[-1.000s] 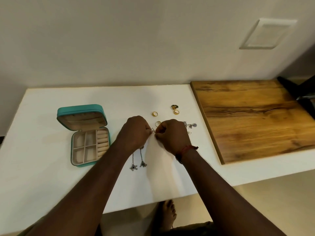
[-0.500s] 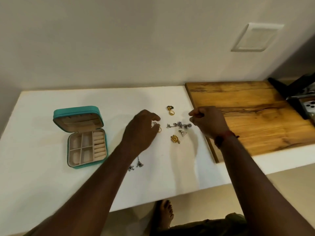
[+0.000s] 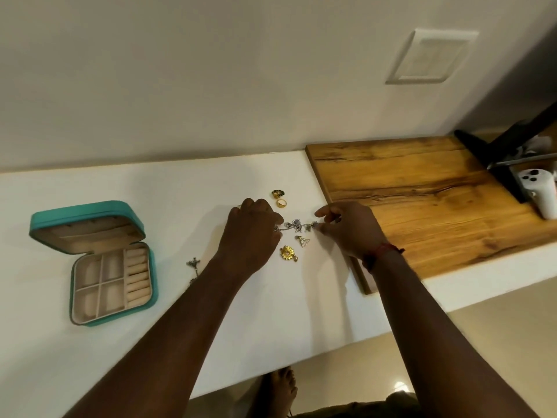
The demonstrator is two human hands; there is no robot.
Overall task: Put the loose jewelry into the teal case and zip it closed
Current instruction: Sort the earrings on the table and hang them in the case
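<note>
Reaching in from the near edge of the tabletop (image 3: pixel 168 188), both hands are working the same piece. Left hand (image 3: pixel 251 233) is curling its fingers onto one end of the silver floral chain (image 3: pixel 297 226); right hand (image 3: pixel 351 229) is pinching the other end. Judgement: gripping both ends is keeping the chain stretched so it isn't tangling on pickup. Just nearer: gold flower pendant (image 3: pixel 287 253) and triangle pendant (image 3: pixel 303 241), lying loose. A silver dangly earring (image 3: pixel 193 263) is sitting left of the left forearm. Farther back: gold ring (image 3: pixel 281 203) and green-gold stud (image 3: pixel 278 193). Teal case (image 3: pixel 111 267) is lying open toward the left edge, lid propped, compartments looking empty, so it's ready for loading.
</note>
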